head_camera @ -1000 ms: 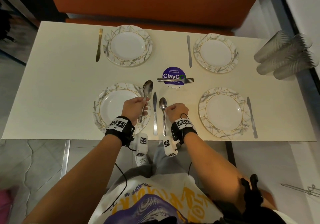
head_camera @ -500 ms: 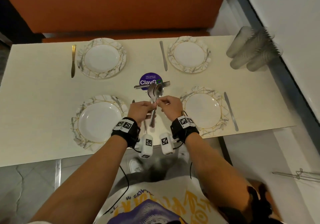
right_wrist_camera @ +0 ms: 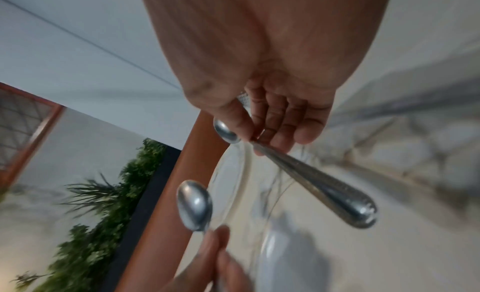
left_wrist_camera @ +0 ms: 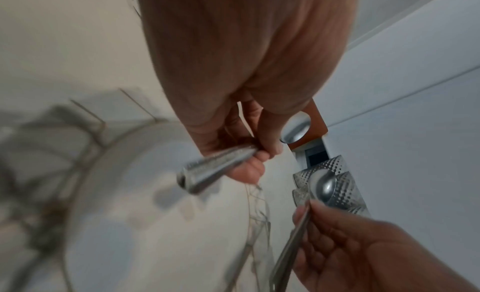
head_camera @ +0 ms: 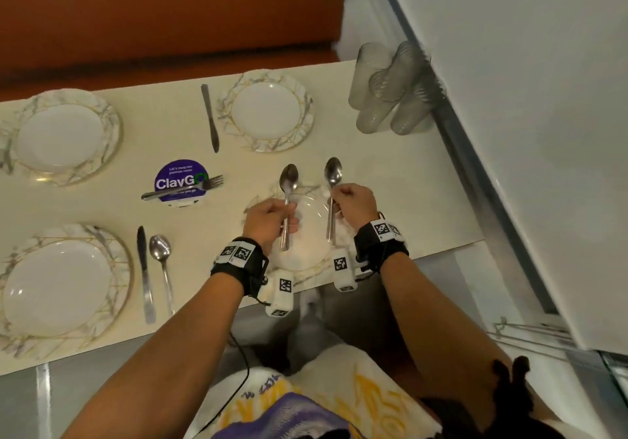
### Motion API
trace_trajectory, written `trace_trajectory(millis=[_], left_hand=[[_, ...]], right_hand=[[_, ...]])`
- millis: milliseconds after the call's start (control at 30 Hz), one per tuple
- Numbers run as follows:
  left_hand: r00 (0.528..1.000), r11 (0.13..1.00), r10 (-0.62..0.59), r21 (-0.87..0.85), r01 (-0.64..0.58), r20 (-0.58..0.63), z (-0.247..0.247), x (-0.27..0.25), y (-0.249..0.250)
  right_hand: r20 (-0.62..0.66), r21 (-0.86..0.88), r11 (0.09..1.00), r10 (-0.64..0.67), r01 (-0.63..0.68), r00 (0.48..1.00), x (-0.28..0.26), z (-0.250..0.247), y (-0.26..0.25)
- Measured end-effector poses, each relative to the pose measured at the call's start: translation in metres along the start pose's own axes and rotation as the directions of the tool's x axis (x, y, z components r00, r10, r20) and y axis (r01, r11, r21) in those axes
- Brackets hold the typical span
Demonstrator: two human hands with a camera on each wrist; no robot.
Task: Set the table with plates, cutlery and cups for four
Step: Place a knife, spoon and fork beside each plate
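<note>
A cream table [head_camera: 390, 180] stands against an orange bench [head_camera: 170, 14] and a white wall. Above the near-right marbled plate [head_camera: 306, 255], the left hand [head_camera: 268, 224] grips one steel spoon [head_camera: 288, 187] and the right hand [head_camera: 356, 207] pinches another spoon [head_camera: 333, 173], bowls pointing away.
</note>
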State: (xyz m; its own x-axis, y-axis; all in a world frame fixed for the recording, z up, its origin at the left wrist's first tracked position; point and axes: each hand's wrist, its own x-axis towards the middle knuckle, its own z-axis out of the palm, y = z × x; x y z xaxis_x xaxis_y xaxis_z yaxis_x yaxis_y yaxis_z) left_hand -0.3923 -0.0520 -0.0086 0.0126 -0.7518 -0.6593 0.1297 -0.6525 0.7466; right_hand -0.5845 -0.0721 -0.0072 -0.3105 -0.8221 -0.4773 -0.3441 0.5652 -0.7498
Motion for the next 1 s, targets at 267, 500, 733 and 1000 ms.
trace_trajectory(millis=[267,500,733,1000], left_hand=[[0.989,0.999,0.003,0.051,0.005,-0.145,0.057,0.015,-0.004],[0.985,0.999,-0.039,-0.023,0.036,-0.169,0.067,0.019,-0.007],[0.986,0.999,-0.030,-0.040,0.024,-0.164,0.068,0.020,-0.012],[0.986,0.997,-0.047,-0.070,0.036,-0.160,0.068,0.018,-0.011]], right_hand=[[0.055,-0.326,0.942,0.100,-0.076,0.994,0.036,-0.062,0.051],[0.016,-0.389,0.919,0.081,-0.068,0.997,0.042,-0.068,0.069],[0.024,-0.439,0.897,0.065,-0.048,0.998,0.043,-0.069,0.073],[0.030,-0.472,0.881,0.034,-0.016,0.999,0.038,-0.072,0.077]])
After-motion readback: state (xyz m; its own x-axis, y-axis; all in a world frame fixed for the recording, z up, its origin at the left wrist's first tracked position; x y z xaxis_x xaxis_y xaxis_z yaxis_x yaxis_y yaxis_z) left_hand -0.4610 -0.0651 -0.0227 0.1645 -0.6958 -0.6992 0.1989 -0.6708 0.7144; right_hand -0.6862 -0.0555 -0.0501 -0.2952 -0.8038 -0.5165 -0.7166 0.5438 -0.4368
